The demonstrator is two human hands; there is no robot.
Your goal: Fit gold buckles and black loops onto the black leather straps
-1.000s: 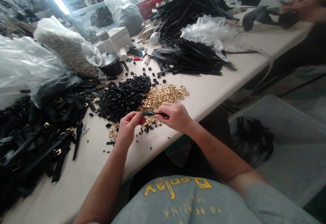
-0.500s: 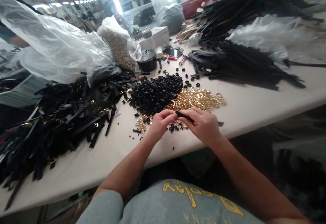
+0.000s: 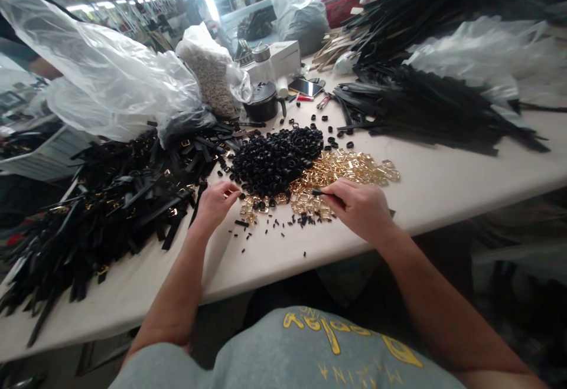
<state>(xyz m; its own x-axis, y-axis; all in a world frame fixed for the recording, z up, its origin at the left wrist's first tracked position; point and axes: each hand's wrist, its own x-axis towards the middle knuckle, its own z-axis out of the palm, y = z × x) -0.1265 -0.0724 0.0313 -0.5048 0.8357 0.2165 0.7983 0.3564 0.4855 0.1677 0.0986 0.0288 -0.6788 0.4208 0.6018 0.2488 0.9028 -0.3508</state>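
My right hand (image 3: 361,209) pinches a short black strap (image 3: 318,192), whose end sticks out to the left past the fingertips. Its other end is hidden in the palm. Off to the left, my left hand (image 3: 216,205) has thumb and forefinger closed at a small black loop (image 3: 242,196), by the near left edge of the pile. Between and beyond the hands lies a heap of black loops (image 3: 277,162). Gold buckles (image 3: 349,166) spread beside it, partly behind my right hand. Tiny black bits (image 3: 305,220) are scattered on the table in front.
Finished-looking black straps with gold buckles (image 3: 133,206) cover the table's left side. Long black strips (image 3: 434,111) lie at the right. Farther back stand a dark pot (image 3: 261,103), a bag of pale pellets (image 3: 210,76), a phone (image 3: 305,87) and a white box (image 3: 286,57).
My left hand has come away from the strap and moved left to the edge of the loop pile. My right hand keeps the strap, nearly in place. The view has shifted slightly.
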